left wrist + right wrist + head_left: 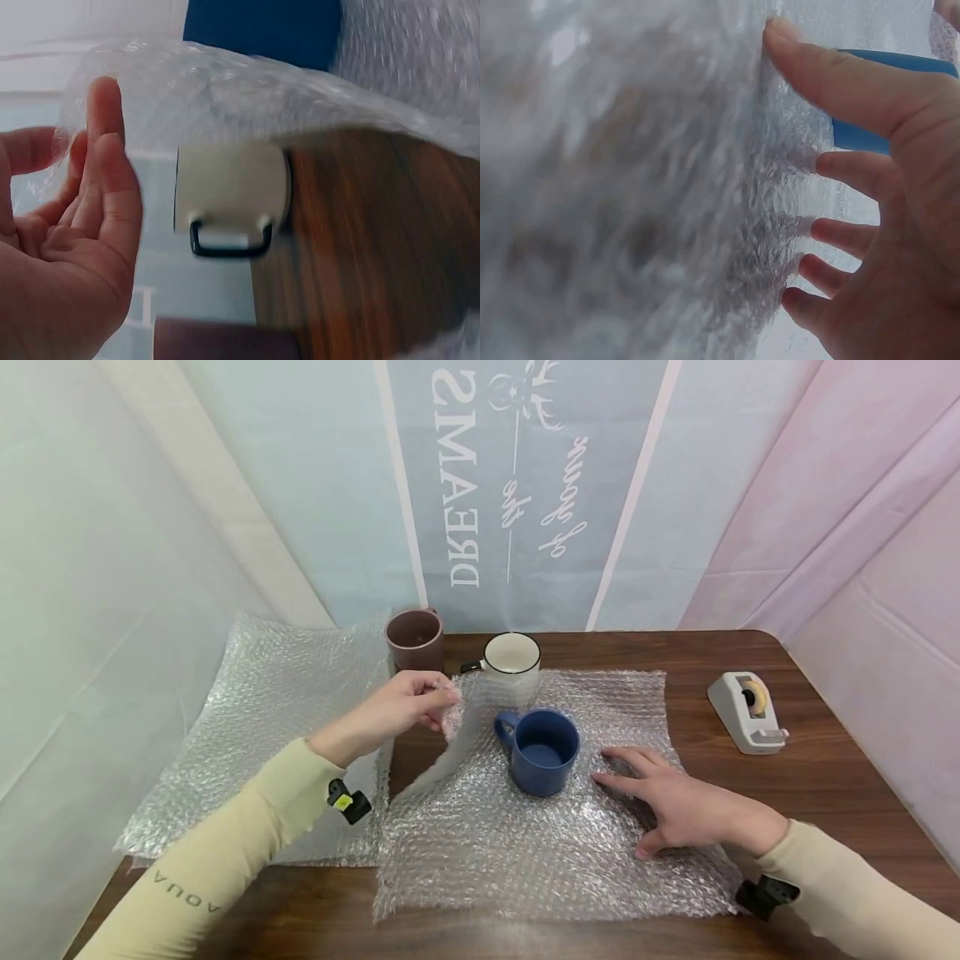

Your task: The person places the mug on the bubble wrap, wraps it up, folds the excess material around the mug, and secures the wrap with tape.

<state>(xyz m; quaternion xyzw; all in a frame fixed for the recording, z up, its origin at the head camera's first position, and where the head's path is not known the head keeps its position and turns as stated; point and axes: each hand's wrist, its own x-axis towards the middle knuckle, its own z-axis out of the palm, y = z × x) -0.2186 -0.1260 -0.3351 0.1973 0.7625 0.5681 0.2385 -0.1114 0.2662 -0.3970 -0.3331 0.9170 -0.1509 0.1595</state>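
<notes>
A blue mug (545, 756) stands upright on a sheet of bubble wrap (480, 852), its handle toward the left. My left hand (408, 710) pinches the sheet's far left corner between thumb and fingers, and that edge is lifted off the table. In the left wrist view the raised bubble wrap (225, 90) stretches away from the fingertips, with the blue mug (262, 30) behind it. To the right of the mug, my right hand (675, 797) is spread with its fingertips on the sheet. The right wrist view shows those spread fingers (847, 172) against the bubble wrap.
Behind the sheet stand a white mug (512, 660) with a black rim and a brownish mug (415, 639). A second bubble wrap sheet (300, 693) lies at the left. At the right is a white tape dispenser (747, 714) on the wooden table (825, 810). Fabric hangs along the back.
</notes>
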